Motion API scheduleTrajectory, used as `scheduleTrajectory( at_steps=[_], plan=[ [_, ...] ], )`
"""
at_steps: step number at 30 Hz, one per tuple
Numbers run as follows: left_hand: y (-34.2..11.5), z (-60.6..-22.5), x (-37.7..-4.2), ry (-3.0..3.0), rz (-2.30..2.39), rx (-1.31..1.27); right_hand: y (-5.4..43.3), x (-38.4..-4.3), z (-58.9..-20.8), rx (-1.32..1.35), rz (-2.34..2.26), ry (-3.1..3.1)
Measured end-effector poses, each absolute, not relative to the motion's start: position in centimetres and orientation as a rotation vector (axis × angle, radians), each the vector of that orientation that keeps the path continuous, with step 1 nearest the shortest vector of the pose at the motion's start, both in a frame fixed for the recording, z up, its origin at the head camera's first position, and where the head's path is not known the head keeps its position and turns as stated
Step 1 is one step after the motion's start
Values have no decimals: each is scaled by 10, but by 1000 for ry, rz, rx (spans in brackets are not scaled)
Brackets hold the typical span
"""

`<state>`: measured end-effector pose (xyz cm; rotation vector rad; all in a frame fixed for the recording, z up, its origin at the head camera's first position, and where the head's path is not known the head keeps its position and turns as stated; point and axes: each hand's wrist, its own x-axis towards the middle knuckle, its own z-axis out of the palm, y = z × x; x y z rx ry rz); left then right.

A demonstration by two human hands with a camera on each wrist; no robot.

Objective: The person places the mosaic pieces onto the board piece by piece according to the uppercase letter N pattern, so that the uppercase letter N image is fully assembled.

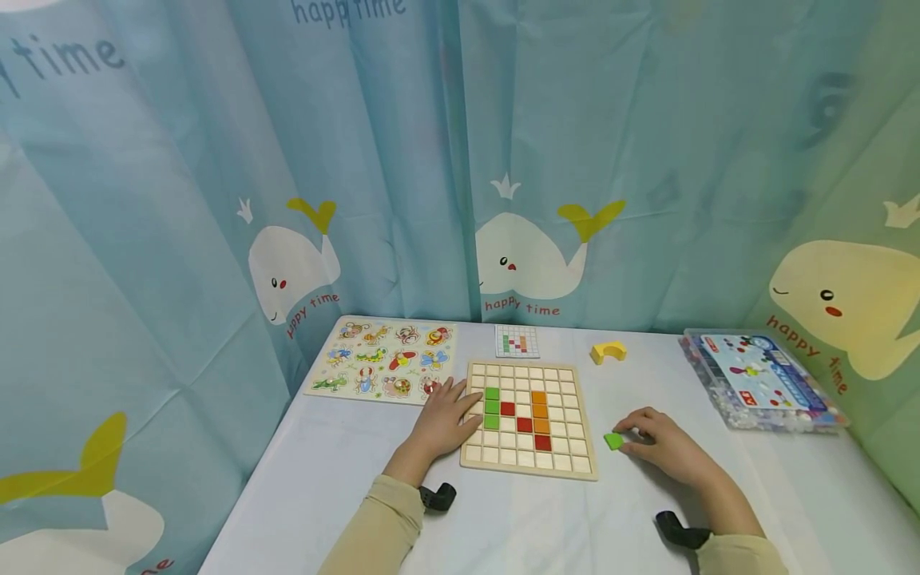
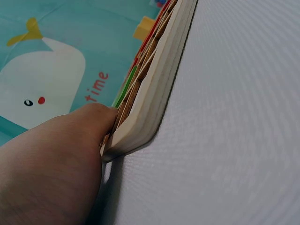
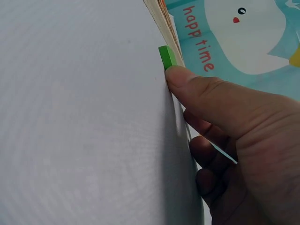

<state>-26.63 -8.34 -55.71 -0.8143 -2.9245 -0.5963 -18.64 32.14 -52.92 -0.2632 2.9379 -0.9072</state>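
A wooden grid board (image 1: 503,455) lies flat on the table, holding a column of green tiles (image 1: 492,407), a diagonal of red tiles (image 1: 525,425) and a column of orange tiles (image 1: 540,411). My left hand (image 1: 440,419) rests on the board's left edge with fingers spread; the left wrist view shows its thumb (image 2: 91,119) against the board's corner. To the right of the board, my right hand (image 1: 664,447) pinches a green square tile (image 1: 613,441) between thumb and fingers. That tile (image 3: 167,57) pokes out past the thumb tip, low over the white tabletop, in the right wrist view.
Behind the board lies a small pattern card (image 1: 517,351) with coloured squares. An insect puzzle board (image 1: 381,343) is at the back left. A yellow arch block (image 1: 608,352) sits at the back, and a clear plastic case (image 1: 762,383) lies far right. Curtains (image 1: 402,160) hang behind the table.
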Motion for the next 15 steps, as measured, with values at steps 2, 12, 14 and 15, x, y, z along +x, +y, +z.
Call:
scheduleTrajectory(
  at_steps=[2,12,14,15],
  plan=[
    [-83,-557,-266,-2926,-596,-811,321,-187,-530,-239,-907,2936],
    [-83,-557,-266,-2935,-594,-799,321,-188,-531,-196,-903,2937],
    [-83,-557,-266,-2935,-593,-799,321,-188,-532,-180,-894,2942],
    [-83,-557,-266,-2937,-588,-797,321,-188,-532,-171,-886,2950]
  ],
)
